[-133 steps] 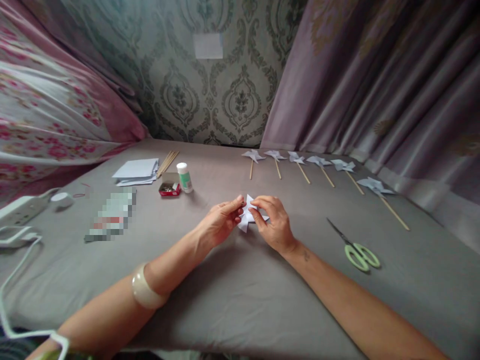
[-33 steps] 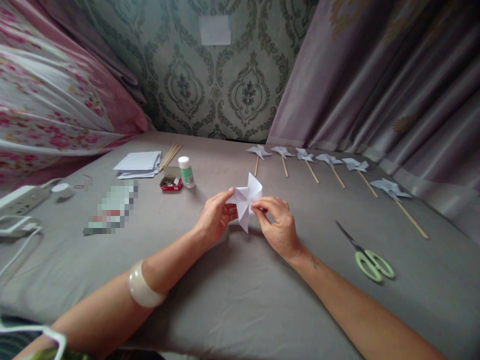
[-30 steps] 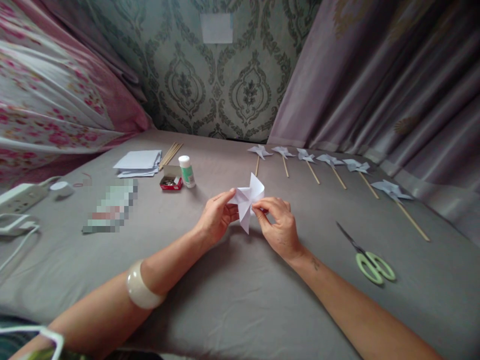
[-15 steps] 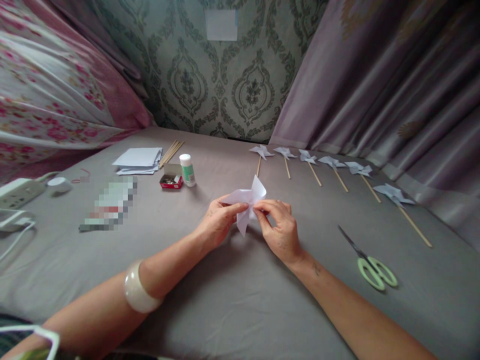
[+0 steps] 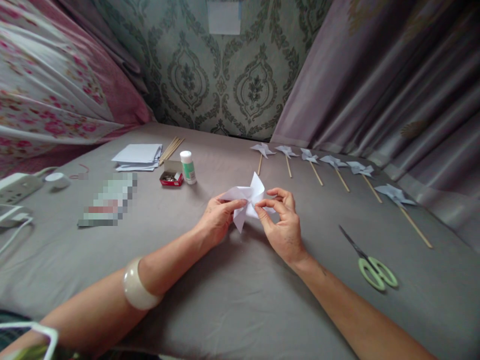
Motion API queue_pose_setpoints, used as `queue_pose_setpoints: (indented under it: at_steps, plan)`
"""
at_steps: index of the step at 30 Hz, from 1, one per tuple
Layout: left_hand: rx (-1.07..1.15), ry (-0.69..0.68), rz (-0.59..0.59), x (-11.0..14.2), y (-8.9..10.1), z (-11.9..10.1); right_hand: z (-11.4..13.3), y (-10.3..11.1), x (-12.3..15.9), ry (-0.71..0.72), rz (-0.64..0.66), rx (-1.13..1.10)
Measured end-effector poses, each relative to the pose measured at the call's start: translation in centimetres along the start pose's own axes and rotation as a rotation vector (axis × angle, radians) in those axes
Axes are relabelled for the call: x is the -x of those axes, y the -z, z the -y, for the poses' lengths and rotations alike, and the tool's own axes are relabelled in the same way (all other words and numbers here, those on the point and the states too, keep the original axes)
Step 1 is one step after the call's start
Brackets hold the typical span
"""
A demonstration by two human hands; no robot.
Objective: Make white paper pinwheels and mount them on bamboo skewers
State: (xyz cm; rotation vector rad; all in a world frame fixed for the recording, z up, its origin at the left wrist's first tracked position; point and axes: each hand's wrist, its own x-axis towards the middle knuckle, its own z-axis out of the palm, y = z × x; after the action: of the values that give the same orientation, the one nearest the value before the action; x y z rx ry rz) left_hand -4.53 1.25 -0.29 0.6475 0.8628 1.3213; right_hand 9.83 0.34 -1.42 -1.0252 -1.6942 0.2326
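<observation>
A white paper pinwheel [image 5: 256, 186] with pointed blades is held up over the middle of the table, and no stick shows on it. My left hand [image 5: 217, 218] grips it from the left, thumb pressed near the centre and the other fingers hidden behind the paper. At the right of the centre, my right hand [image 5: 284, 226] pinches with thumb and forefinger at the paper, its other fingers raised and curled. Whether something small sits in that pinch is hidden.
Several finished pinwheels [image 5: 396, 194] on sticks lie in a row at the back right. Green-handled scissors [image 5: 371, 266] lie to the right. Left of centre are a glue bottle [image 5: 188, 168], a red box of small metal pieces [image 5: 171, 179], wooden sticks [image 5: 172, 150], stacked paper [image 5: 138, 156] and a power strip [image 5: 18, 189].
Over the last second my left thumb has moved from the blade's edge to the pinwheel's centre. My right hand's rear fingers have lifted apart from the pinch. Earlier, both hands were closer around the pinwheel.
</observation>
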Motion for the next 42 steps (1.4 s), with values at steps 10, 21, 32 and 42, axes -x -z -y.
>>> queue_pose_setpoints:
  at_steps: [10,21,32,42]
  plan:
    - [-0.039,-0.042,0.014,0.3,-0.1,0.0,0.0,-0.1,0.1,0.006,0.006,0.102]
    - [-0.095,-0.14,0.009,0.7,-0.1,0.1,0.6,0.0,0.0,0.022,0.006,0.111]
    - [-0.101,-0.187,0.045,1.0,-0.4,0.1,0.1,-0.1,0.1,0.018,-0.031,0.108]
    - [-0.098,-0.161,0.06,1.0,-0.3,0.2,0.0,-0.2,0.1,-0.002,-0.035,0.079]
